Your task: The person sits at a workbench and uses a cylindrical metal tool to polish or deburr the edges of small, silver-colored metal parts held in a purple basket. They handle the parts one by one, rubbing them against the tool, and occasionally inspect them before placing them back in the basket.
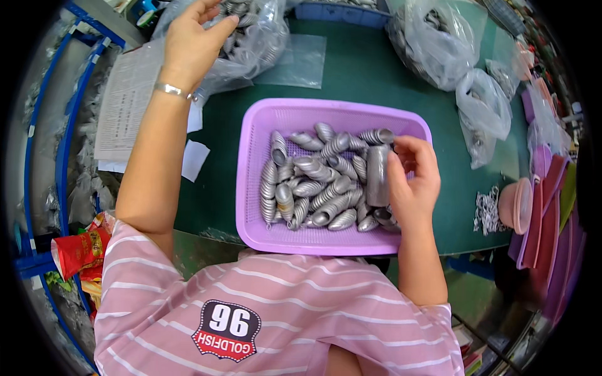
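Right hand [414,182]: arched over the right end of the lilac basket [248,188], fingers curled, thumb laid along the side of a smooth grey cylinder [377,177]. Thumb appears to touch it; whether the fingers close round it cannot be told, as its far side is hidden.

Key relation: the cylinder lies immediately left of the right thumb, inside the basket's outline, toward its right end. Long axis runs near-to-far, roughly parallel to the basket's short sides. Right hand is clearly the nearer of the two; judged well placed for a side-on pinch across the cylinder's width.

Left hand [194,47]: beyond the basket's far left corner, well apart from it, over a clear plastic bag [269,47] of grey pieces. Thumb and fingers parted; nothing seen held between them. Contact with the plastic uncertain.

Basket contents: many grey coiled pieces [315,168], heaped with axes in mixed directions, several just beside the cylinder.

Surroundings: basket rests on a green table [216,156]. Blue tray [342,15] beyond its far side; another filled bag [433,53] beyond its far right corner; pink cup [517,203] right of it.
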`<state>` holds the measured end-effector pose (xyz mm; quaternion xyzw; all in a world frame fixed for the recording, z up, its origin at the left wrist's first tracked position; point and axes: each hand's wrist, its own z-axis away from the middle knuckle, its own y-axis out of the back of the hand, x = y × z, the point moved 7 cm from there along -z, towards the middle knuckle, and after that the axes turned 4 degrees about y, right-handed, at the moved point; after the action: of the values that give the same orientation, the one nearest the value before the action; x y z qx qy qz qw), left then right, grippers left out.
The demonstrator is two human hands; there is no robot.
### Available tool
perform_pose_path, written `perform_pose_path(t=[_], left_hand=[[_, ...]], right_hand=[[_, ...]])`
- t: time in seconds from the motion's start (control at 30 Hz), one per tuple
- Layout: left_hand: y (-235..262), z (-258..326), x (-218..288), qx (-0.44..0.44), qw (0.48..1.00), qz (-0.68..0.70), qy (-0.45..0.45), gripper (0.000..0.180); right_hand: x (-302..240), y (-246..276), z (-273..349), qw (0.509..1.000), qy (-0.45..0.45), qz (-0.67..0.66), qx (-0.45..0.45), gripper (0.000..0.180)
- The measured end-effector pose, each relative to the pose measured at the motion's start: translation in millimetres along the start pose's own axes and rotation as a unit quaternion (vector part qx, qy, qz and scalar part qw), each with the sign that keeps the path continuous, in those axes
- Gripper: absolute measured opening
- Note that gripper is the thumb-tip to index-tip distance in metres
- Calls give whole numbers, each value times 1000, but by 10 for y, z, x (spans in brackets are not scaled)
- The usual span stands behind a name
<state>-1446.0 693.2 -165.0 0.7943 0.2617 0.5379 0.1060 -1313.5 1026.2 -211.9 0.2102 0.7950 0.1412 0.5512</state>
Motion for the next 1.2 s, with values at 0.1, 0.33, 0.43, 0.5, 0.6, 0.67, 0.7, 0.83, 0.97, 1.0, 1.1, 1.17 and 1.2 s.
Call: perform_pose_path(t=[0.1, 0.33, 0.43, 0.5, 0.6, 0.67, 0.7, 0.83, 0.97, 1.0, 1.1, 1.17, 1.2], left_hand=[[-83, 361, 550, -83, 995, 2, -53, 33], [-1042, 1511, 601, -439, 867, -217, -91, 38], [-1108, 1501, 489, -416, 890, -171, -81, 33], [-1000, 1402, 594, -372, 915, -118, -99, 32], [-852, 1289, 629, -289, 957, -17, -1, 32], [-934, 1404, 481, -288, 948, -98, -96, 35], [-959, 1454, 351, -299, 944, -121, -62, 36], [-883, 1461, 389, -272, 959, -79, 13, 34], [-899, 1536, 391, -278, 951, -96, -93, 27], [-909, 1529, 369, -283, 946, -110, -111, 24], [-888, 1511, 408, -297, 943, -92, -119, 19], [-863, 1478, 485, -288, 948, -65, -117, 18], [-846, 1496, 540, -275, 953, -53, -118, 17]], right_hand=[[-33, -148, 74, 970, 47, 216, -99, 47], [-153, -335, 175, 886, 55, 407, -216, 72], [-76, -327, 174, 895, 39, 396, -202, 70], [-15, -243, 159, 934, 23, 310, -176, 71], [85, -194, 92, 978, -112, 61, -163, 69], [96, -205, 72, 955, -179, -198, -129, 65], [60, -222, 63, 920, -199, -318, -109, 67], [-252, -326, 84, 731, -263, -628, -44, 74], [-69, -389, 245, 858, -279, -405, -150, 76], [-98, -403, 269, 870, -279, -365, -181, 77], [-67, -407, 350, 889, -287, -220, -280, 78], [-123, -335, 274, 920, -223, -179, -269, 76], [-162, -297, 239, 933, -190, -157, -263, 75]])
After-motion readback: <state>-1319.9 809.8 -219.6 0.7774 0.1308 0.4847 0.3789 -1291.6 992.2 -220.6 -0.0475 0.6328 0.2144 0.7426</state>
